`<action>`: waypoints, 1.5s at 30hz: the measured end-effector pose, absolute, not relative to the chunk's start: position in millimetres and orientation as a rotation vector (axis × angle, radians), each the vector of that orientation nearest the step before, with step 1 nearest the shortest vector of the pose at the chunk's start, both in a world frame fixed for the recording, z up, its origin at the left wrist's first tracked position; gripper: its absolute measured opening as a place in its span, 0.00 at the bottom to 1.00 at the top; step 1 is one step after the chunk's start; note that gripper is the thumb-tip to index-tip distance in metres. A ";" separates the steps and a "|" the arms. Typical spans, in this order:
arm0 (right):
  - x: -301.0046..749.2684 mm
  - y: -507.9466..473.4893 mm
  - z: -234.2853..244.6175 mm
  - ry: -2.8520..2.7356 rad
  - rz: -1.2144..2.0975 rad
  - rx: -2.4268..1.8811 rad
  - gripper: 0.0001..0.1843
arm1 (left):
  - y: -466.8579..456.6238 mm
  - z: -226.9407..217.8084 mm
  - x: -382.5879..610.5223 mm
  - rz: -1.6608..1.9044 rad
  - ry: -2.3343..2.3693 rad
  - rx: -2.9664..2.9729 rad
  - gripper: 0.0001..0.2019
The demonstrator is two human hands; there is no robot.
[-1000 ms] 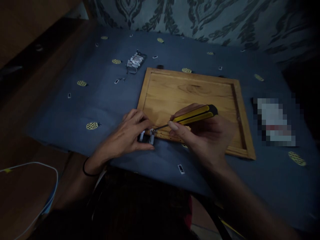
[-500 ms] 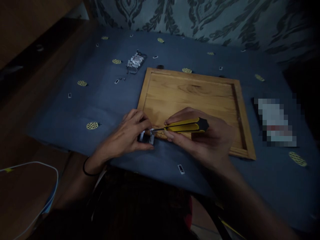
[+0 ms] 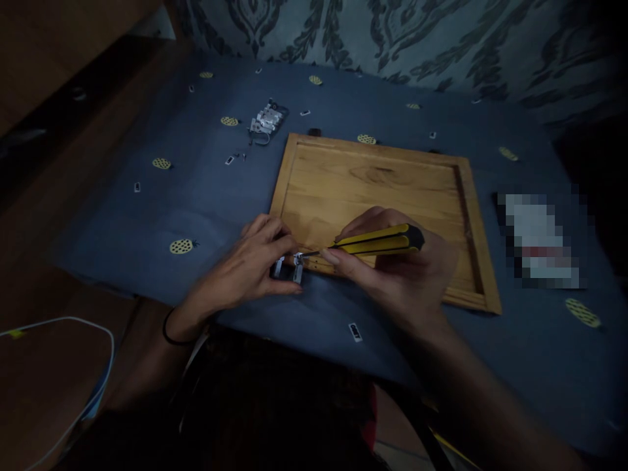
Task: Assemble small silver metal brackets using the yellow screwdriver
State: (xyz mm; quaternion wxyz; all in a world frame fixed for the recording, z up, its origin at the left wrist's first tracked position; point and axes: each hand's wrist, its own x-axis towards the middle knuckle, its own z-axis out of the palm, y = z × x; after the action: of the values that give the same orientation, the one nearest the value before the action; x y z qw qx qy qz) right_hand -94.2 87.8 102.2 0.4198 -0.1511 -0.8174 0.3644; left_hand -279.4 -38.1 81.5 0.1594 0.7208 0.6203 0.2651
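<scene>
Left hand (image 3: 251,263) pinches a silver two-armed metal hinge (image 3: 297,271) while right hand (image 3: 405,278) grasps a yellow-and-black screwdriver (image 3: 370,244), probably light, best gripped by its fluted handle (image 3: 392,239).

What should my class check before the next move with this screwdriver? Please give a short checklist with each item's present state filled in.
1. Screwdriver gripped by its handle in the right hand: ok.
2. Left hand steadying the metal fitting at the panel's near left corner: ok, thumb and fingers are about it.
3. Wooden panel resting on the blue cloth: ok.
4. Screwdriver tip seated in a screw: cannot tell, too small and dark.
5. Other metal parts apart from both hands: ok, they lie beyond the panel's far left corner.
6. Bright light on the work: not ok, the picture is dim.
</scene>
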 end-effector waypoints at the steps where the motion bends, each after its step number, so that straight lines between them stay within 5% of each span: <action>1: -94.1 86.9 103.0 -2.043 0.919 -0.386 0.15 | -38.1 81.2 -279.4 0.759 1.775 2.060 0.20; 45: -92.3 86.4 105.3 -2.077 0.968 -0.386 0.09 | -37.8 83.1 -278.6 0.723 1.793 2.047 0.21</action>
State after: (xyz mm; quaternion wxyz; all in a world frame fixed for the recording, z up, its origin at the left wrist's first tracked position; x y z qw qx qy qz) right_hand -92.3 86.4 105.3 0.3974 -0.1526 -0.8202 0.3821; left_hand -278.6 -37.8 83.1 0.1623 0.7173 0.6284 0.2534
